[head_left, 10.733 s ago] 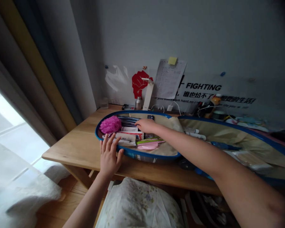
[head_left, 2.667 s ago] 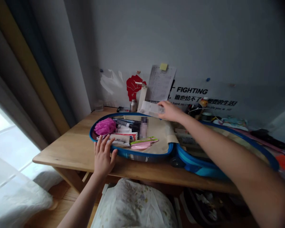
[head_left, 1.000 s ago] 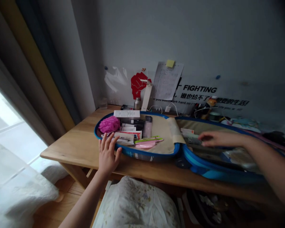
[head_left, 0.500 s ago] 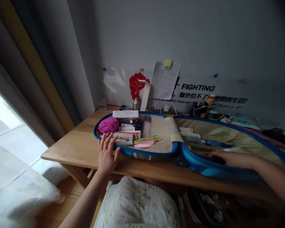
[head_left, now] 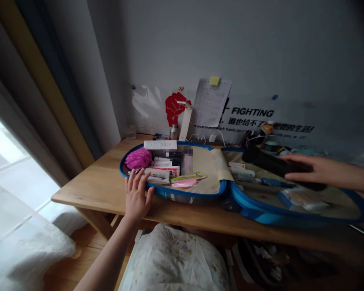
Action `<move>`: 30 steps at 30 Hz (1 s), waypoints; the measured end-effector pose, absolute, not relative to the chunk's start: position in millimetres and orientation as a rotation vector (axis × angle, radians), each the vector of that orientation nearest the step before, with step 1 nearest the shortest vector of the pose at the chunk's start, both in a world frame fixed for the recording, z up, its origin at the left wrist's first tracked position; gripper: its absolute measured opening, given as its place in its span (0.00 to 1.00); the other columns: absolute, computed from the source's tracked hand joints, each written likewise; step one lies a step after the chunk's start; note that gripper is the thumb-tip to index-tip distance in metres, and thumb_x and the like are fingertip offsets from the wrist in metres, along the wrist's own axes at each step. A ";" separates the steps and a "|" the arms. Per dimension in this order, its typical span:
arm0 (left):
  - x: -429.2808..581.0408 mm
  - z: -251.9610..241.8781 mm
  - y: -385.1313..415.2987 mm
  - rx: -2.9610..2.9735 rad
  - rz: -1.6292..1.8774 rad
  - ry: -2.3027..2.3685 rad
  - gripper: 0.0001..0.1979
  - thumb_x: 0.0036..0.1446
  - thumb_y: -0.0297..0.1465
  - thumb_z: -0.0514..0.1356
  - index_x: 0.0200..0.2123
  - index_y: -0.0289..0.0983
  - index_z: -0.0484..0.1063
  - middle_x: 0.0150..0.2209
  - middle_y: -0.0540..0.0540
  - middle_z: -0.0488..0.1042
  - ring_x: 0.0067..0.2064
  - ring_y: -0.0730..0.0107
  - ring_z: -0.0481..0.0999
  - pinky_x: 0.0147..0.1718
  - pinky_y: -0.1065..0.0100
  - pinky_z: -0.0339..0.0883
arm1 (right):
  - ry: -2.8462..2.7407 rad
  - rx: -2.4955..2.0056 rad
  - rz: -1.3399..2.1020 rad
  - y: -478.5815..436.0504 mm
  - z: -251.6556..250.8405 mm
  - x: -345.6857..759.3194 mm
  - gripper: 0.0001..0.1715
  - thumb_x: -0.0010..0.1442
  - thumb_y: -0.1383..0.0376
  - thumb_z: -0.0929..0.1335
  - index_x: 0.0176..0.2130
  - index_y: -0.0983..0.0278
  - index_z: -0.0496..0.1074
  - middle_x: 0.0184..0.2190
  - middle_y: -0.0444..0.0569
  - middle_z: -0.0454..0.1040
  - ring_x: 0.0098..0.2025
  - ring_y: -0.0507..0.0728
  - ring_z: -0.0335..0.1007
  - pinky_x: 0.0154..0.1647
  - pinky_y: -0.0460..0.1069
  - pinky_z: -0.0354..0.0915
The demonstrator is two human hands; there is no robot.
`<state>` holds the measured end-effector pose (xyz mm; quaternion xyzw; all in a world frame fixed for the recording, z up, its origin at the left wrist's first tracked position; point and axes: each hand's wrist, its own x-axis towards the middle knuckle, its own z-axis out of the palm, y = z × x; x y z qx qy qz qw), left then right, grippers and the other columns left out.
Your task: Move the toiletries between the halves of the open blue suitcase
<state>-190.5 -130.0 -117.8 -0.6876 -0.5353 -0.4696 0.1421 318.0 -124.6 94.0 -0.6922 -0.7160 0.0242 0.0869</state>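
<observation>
A blue suitcase (head_left: 197, 197) lies opened flat on a wooden desk (head_left: 100, 184). Its left half holds a pink bath pouf (head_left: 138, 158), several tubes and boxes, and a white box (head_left: 160, 144) on the far rim. My left hand (head_left: 136, 195) rests flat with spread fingers on the near left rim of that half. My right hand (head_left: 312, 171) is above the right half, wrapped round a long black object (head_left: 267, 161) that it holds lifted and tilted. Below it lie small boxes and a packet (head_left: 305, 198).
A curtain (head_left: 48, 93) and bright window stand at the left. Papers and a "FIGHTING" poster (head_left: 255, 112) hang on the wall, with bottles and cables at the desk's back edge. A floral cushion (head_left: 176, 262) sits below the desk front.
My right hand went from the right half's near side up and back, and now holds a long black object above that half. My left hand has stayed on the rim.
</observation>
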 end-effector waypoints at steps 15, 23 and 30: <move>-189.6 -124.4 -123.9 -1.931 -1.410 -1.417 0.36 0.70 0.39 0.51 0.74 0.37 0.40 0.71 0.30 0.54 0.74 0.49 0.49 0.69 0.44 0.46 | -2.520 -1.564 0.423 -89.9 52.0 34.2 0.31 0.58 0.49 0.72 0.58 0.56 0.71 0.54 0.49 0.79 0.54 0.61 0.76 0.50 0.51 0.69; -189.2 -114.2 -127.2 -1.940 -1.352 -1.371 0.37 0.68 0.41 0.53 0.74 0.39 0.42 0.74 0.30 0.42 0.75 0.42 0.41 0.68 0.37 0.43 | -2.642 -1.404 0.409 -86.1 27.6 2.1 0.31 0.59 0.48 0.71 0.57 0.56 0.70 0.56 0.49 0.77 0.56 0.62 0.74 0.48 0.51 0.66; -182.6 -77.6 -116.0 -2.019 -1.277 -1.279 0.26 0.69 0.43 0.49 0.64 0.38 0.66 0.67 0.35 0.65 0.73 0.45 0.52 0.69 0.42 0.41 | -2.697 -1.368 0.513 -84.4 37.0 -1.6 0.34 0.57 0.44 0.71 0.57 0.58 0.72 0.53 0.51 0.79 0.53 0.64 0.76 0.46 0.52 0.68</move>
